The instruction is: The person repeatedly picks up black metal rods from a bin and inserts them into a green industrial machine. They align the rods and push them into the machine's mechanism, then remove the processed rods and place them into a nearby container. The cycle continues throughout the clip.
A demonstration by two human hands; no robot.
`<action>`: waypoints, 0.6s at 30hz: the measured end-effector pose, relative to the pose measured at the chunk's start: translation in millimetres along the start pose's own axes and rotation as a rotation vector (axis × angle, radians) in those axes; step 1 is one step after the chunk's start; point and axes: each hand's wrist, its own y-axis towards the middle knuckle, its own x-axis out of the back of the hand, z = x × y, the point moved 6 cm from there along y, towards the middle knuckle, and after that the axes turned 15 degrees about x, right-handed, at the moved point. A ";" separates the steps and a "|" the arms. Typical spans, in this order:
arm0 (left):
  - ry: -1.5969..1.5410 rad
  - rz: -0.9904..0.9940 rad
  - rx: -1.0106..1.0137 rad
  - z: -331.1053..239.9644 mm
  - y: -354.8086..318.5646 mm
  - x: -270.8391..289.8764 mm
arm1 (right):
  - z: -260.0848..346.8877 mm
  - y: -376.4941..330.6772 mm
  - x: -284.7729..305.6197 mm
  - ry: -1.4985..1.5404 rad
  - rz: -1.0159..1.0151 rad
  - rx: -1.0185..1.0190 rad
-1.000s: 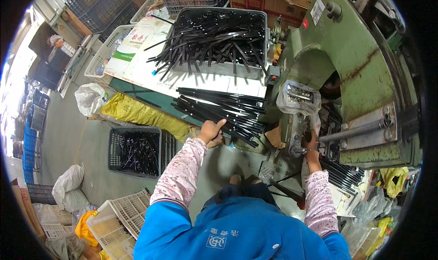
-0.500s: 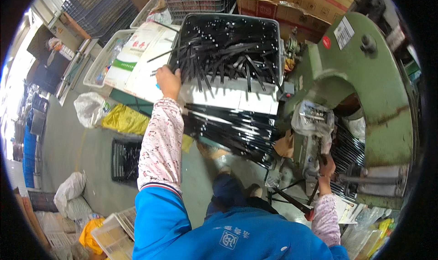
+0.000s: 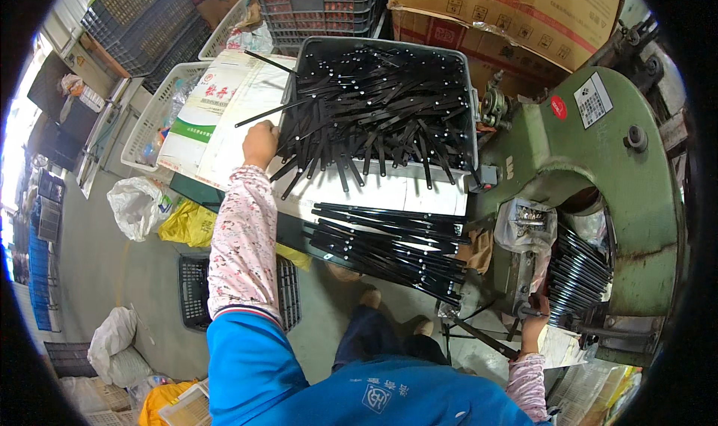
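My left hand (image 3: 261,143), fingers curled, is at the left side of a grey bin (image 3: 474,127) heaped with black metal strips (image 3: 374,97). One loose strip (image 3: 263,116) juts out over the bin's left side, just above this hand. What its fingers grip is hidden. At the lower front of a green press machine (image 3: 621,149), my right hand (image 3: 535,317) is closed beside a dark metal part (image 3: 523,308). I cannot make out what it holds. Long black rods (image 3: 385,239) lie in a loose row before the bin.
More black rods (image 3: 576,276) are stacked beneath the machine's arm. A clear plastic container (image 3: 526,224) with small metal pieces hangs on its front. Cardboard boxes (image 3: 501,48) and dark crates (image 3: 318,11) stand behind. A black basket (image 3: 193,295) and bags (image 3: 136,207) are on the floor.
The view has shifted, so the bin, rods and machine sit lower in the picture. My left hand has moved slightly left along the bin's side. My right hand stays at the machine's front.
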 end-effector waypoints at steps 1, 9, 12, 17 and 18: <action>-0.022 -0.013 -0.013 1.7 3.3 4.0 | 1.0 -3.9 -0.1 -0.030 0.003 -0.018; 0.283 -0.105 -0.202 -78.5 19.8 -37.0 | 42.5 0.2 8.9 -0.287 0.043 0.091; 0.102 0.031 -0.031 -67.3 29.4 -38.1 | 52.7 -13.3 11.8 -0.308 -0.049 0.124; 0.161 -0.112 0.062 -31.6 19.2 23.6 | 75.7 -28.1 16.2 -0.311 -0.096 0.160; 0.102 -0.135 0.107 -17.4 12.2 40.5 | 75.0 -28.1 17.2 -0.264 -0.111 0.149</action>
